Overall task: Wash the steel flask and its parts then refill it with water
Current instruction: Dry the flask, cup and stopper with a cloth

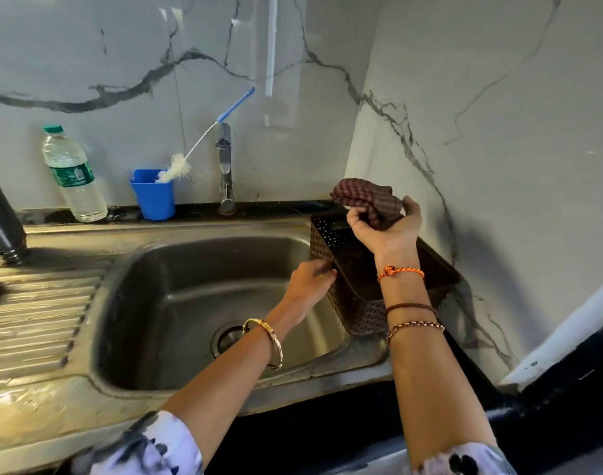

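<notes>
right grip (384, 222) clamped on cloth (365, 197) | left grip (312, 279) pinching basket (354, 296) rim below it | risk: basket tips into sink (190, 303) if tugged

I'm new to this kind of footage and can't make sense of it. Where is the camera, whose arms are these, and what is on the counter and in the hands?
There is no machine here. A person wears one wide-angle camera on the head, looking forward and down, so the two arms are their own.

They stand at a steel sink. The right hand holds a bunched, dark red checked cloth above a dark plastic basket at the sink's right edge. The left hand grips that basket's near rim.

By the marble wall stand a clear water bottle with a green cap, a blue cup holding a long bottle brush, and the tap. At the far left edge a dark cylinder, possibly the flask, rests on the draining board.
</notes>
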